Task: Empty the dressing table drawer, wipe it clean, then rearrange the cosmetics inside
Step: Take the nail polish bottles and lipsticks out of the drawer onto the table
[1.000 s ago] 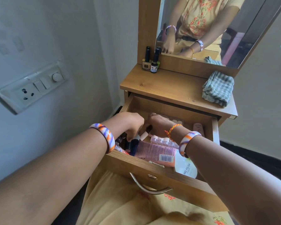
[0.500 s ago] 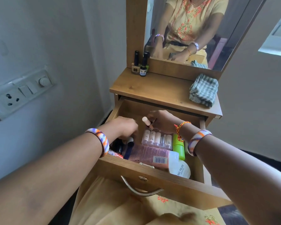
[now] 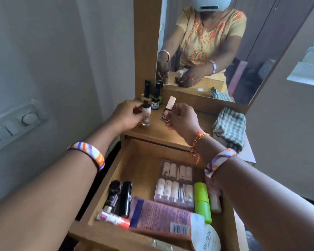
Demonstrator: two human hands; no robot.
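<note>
Head view: at frame centre, the left hand (image 3: 126, 115) pinches a small clear glass bottle with a pale cap (image 3: 146, 115) over the wooden dressing table top (image 3: 158, 131). The right hand (image 3: 184, 118) grips a small pink bottle with a tall pale cap (image 3: 168, 110), perhaps nail polish. Below, the open wooden drawer (image 3: 143, 160) holds a pink tube (image 3: 159, 216), a green bottle (image 3: 202, 201) and a clear pack of small pale bottles (image 3: 176, 183). A folded checked cloth (image 3: 229, 126) lies at right.

The left hand (image 3: 124, 115) and its small bottle (image 3: 146, 115) are motion-blurred. A white jar (image 3: 207, 238) is cut off by the bottom edge, the switch plate (image 3: 11, 127) by the left. The right forearm hides part of the drawer (image 3: 143, 163). Labels on the pink tube (image 3: 161, 218) are unreadable.
</note>
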